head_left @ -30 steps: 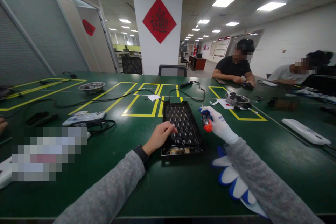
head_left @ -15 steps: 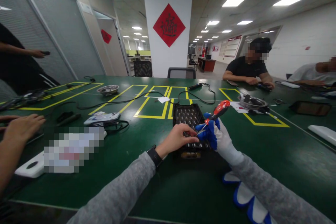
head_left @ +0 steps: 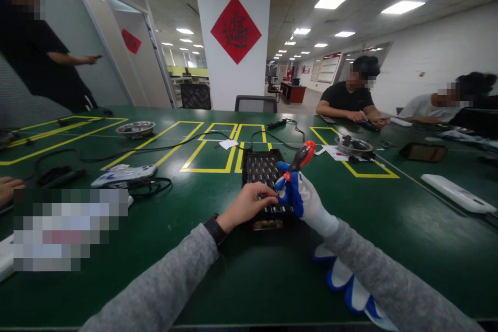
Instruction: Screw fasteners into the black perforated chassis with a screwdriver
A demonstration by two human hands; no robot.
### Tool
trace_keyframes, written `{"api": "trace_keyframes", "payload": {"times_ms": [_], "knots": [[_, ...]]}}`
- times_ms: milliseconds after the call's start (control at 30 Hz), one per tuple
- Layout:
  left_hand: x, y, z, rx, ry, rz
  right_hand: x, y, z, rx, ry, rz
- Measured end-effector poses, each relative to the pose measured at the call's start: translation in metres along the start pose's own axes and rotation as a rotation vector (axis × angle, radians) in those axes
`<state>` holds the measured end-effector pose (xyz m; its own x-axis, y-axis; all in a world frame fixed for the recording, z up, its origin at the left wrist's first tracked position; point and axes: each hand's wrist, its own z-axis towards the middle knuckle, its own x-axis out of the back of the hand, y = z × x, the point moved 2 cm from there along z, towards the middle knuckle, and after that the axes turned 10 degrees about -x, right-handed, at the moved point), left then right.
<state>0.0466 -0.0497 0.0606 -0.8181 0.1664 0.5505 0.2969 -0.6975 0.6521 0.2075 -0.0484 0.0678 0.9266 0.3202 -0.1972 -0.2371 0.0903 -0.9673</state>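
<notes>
A black rectangular case [head_left: 261, 166] with rows of small shiny parts inside lies on the green table in front of me. My right hand [head_left: 309, 202], in a white and blue glove, grips a screwdriver [head_left: 301, 158] by its red and black handle. The handle leans up to the right, and the shaft slants down left over the case. My bare left hand [head_left: 249, 202] is over the case's left side, thumb and fingers pinched together beside the screwdriver's tip. What they pinch, if anything, is hidden. A loose white and blue glove [head_left: 344, 280] lies beneath my right forearm.
Metal bowls stand at the left [head_left: 135, 128] and right [head_left: 355, 146], the right one holding dark parts. A black cable [head_left: 187, 140] crosses the table. A phone [head_left: 124, 175] and a white power strip [head_left: 457, 193] flank me. Several people are around the table.
My right hand has swung the screwdriver from handle-down, right of the case, to handle-up with its tip over the case. My left fingers have drawn together near the tip.
</notes>
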Motion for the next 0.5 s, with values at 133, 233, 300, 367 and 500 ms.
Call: {"api": "trace_keyframes", "payload": {"times_ms": [133,233,300,367,500], "knots": [[-0.0020,0.0004,0.0007,-0.029,-0.051,-0.023,-0.0002,-0.0007,0.0029,-0.032,0.007,0.009],[-0.0031,-0.0011,0.0013,0.031,-0.025,-0.031,0.0009,0.0013,0.0042,-0.007,0.026,0.014],[-0.0041,-0.0032,0.0011,0.087,-0.035,-0.065,0.0012,0.0025,0.0047,0.002,0.037,0.011],[-0.0045,-0.0044,0.0003,0.102,-0.058,-0.092,0.0006,0.0026,0.0048,-0.004,0.037,-0.003],[-0.0032,-0.0017,-0.0011,0.061,-0.101,-0.137,-0.0010,0.0010,0.0033,-0.027,-0.004,-0.018]]}}
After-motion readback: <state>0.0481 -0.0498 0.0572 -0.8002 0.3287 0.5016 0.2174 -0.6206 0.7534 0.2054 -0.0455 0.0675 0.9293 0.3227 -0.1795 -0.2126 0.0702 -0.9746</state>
